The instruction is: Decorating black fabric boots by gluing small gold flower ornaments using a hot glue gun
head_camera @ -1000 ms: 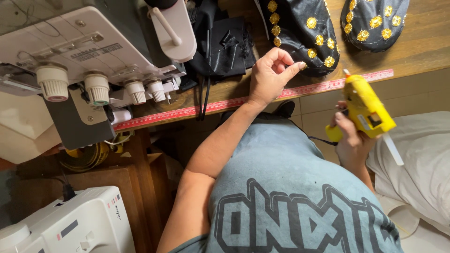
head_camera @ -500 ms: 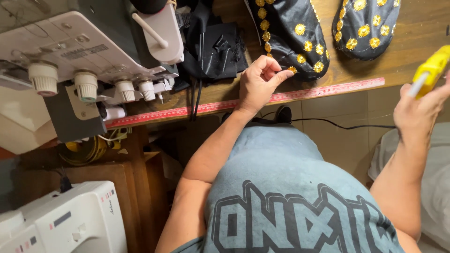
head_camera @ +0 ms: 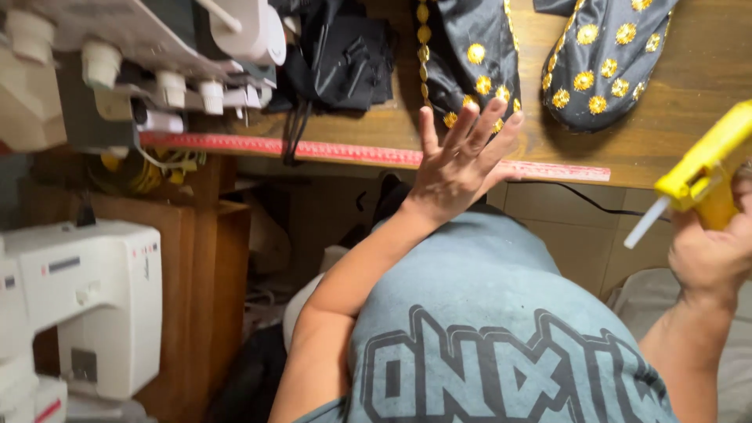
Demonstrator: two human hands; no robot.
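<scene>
My left hand (head_camera: 462, 160) is open, its fingers spread, at the front edge of the wooden table (head_camera: 689, 125). It hovers over a red ruler strip (head_camera: 345, 150) fixed along that edge. Its fingertips reach a black fabric piece with gold sequin flowers (head_camera: 470, 47). A second such piece (head_camera: 603, 63) lies to the right of it. At the right edge of the view, my right hand (head_camera: 717, 251) grips a yellow glue gun (head_camera: 705, 168). A white glue stick pokes out of the gun's lower end. The gun is raised in front of the table, away from the fabric.
A grey-white sewing machine with several knobs (head_camera: 141, 47) sits on the table at top left, with a black bundle of cloth (head_camera: 337, 55) beside it. A white sewing machine (head_camera: 78, 298) stands low at left by a wooden cabinet (head_camera: 204, 274). A black cable (head_camera: 580, 200) runs under the table.
My left hand has gone from pinched fingers at the table edge to open, spread fingers. My right hand has lifted the glue gun from lap height up to the table's level.
</scene>
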